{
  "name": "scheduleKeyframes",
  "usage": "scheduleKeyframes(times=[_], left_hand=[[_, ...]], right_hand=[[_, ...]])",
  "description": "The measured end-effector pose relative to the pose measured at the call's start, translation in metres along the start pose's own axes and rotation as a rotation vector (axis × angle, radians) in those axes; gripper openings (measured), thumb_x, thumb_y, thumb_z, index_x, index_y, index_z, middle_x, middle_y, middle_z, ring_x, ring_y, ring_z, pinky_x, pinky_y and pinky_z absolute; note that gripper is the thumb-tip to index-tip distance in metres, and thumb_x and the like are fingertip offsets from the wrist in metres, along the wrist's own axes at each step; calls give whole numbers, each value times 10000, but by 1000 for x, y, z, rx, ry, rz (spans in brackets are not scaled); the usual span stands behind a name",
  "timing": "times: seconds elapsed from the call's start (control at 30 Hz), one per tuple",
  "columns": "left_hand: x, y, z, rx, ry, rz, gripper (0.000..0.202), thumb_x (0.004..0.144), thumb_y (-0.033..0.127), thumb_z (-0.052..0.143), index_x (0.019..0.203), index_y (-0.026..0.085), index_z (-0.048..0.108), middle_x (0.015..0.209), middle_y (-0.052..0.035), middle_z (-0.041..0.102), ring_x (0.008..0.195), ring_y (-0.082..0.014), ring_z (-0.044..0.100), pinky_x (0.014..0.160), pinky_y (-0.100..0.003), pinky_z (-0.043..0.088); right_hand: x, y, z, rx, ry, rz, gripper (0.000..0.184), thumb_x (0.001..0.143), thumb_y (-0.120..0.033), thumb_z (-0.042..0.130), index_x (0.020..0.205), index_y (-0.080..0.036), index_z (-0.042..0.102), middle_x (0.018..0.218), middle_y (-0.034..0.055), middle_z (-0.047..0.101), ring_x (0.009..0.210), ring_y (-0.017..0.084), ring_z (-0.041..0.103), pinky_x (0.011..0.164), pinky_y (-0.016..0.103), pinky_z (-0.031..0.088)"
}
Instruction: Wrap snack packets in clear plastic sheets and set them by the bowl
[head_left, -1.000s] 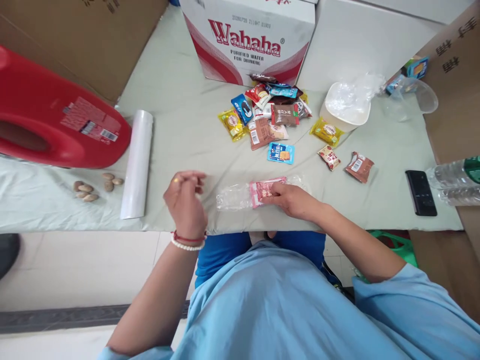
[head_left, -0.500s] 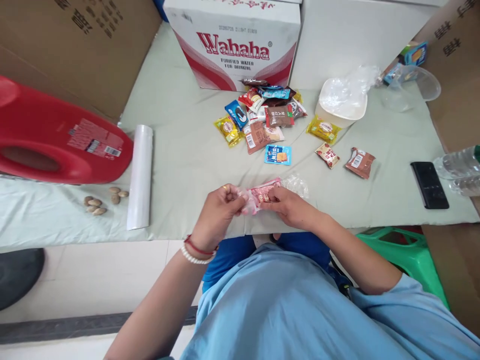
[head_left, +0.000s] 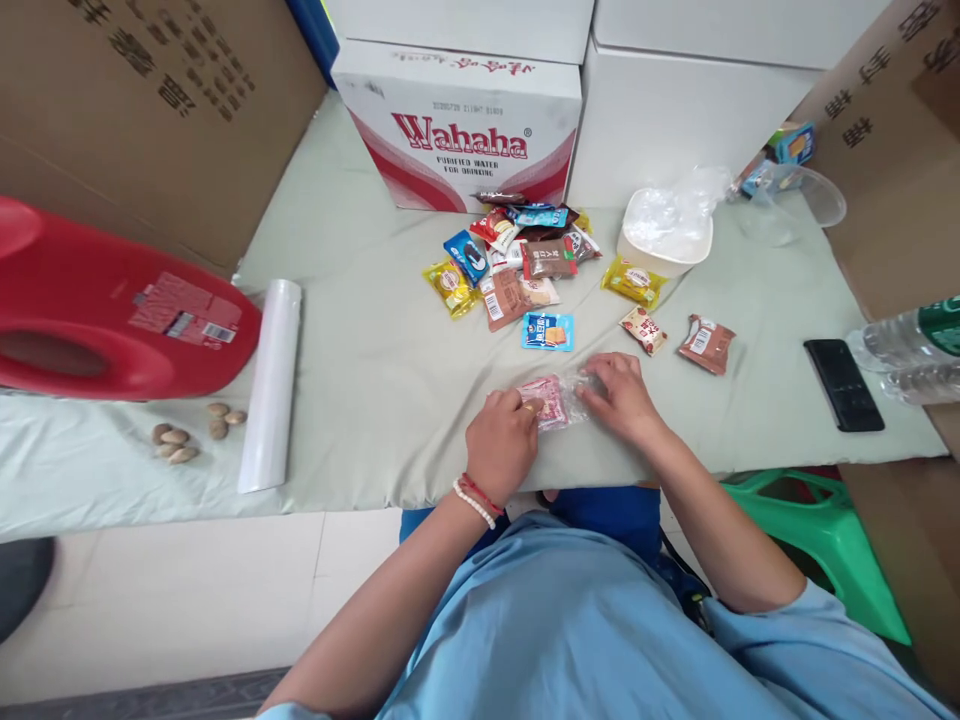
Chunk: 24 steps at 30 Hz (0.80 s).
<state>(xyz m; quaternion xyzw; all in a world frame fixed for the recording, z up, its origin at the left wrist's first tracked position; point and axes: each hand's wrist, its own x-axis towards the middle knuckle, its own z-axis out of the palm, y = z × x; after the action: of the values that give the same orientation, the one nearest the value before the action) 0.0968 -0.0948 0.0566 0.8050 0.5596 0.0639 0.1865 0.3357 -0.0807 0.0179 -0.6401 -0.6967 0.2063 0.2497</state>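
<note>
A pink snack packet (head_left: 553,398) lies near the table's front edge, with crinkled clear plastic film (head_left: 576,396) at its right end. My left hand (head_left: 504,442) is closed, fingers curled over the packet's left part and hiding it. At the other end, my right hand (head_left: 628,398) has its thumb and fingers on the film. A blue snack packet (head_left: 547,331) lies just beyond my hands. Behind it is a pile of wrapped snacks (head_left: 517,265). Right of the pile are a yellow packet (head_left: 634,282), a small cream-and-red packet (head_left: 643,330) and a brown packet (head_left: 707,344).
A white bowl (head_left: 666,262) holding clear plastic stands before white boxes. The Wahaha carton (head_left: 461,140) backs the pile. On the left are a white roll (head_left: 271,390), a red jug (head_left: 127,300) and several brown nuts (head_left: 176,437). A phone (head_left: 844,385) and bottles (head_left: 907,340) are at right.
My left hand has moved right and down from the packet's left end onto its body. My right hand has shifted right, off the packet to the clear film. The view has tilted up slightly.
</note>
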Motion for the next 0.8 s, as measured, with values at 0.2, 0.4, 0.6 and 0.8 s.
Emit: scheduleKeyframes(times=[0.2,0.4,0.6,0.8], left_hand=[[3,3,5,28,121,30,213,1020,232,589,1004,262,800,982,-100,676,1031,-313,570,846,-442,460],[4,-19,13,-276,88,132,263,1002,191,517,970,208,777,988,-108,740,1004,-280,663,945,-435,529],[-3,-52,10,-407,317,-231,400,951,469,660,1216,181,741,1126,-131,682,1110,-323,638,1039,-492,529],[2,-40,22,-326,297,-167,259,939,336,610,1111,155,682,1172,-171,635,1203,-366,563,1102,-573,470]], right_hand=[[-2,-39,-3,284,-7,53,130,997,-358,598,1002,-243,658,976,52,691,848,215,636,809,349,528],[-7,-79,32,265,-65,-148,144,1040,-233,479,1002,-234,618,982,73,650,911,221,617,817,336,500],[-9,-69,51,215,-55,-169,184,1014,-159,496,1102,-236,637,1040,82,617,963,232,606,837,341,506],[-19,-75,50,236,-17,-170,241,1018,-136,465,1149,-230,644,1070,96,616,1000,237,617,877,349,535]])
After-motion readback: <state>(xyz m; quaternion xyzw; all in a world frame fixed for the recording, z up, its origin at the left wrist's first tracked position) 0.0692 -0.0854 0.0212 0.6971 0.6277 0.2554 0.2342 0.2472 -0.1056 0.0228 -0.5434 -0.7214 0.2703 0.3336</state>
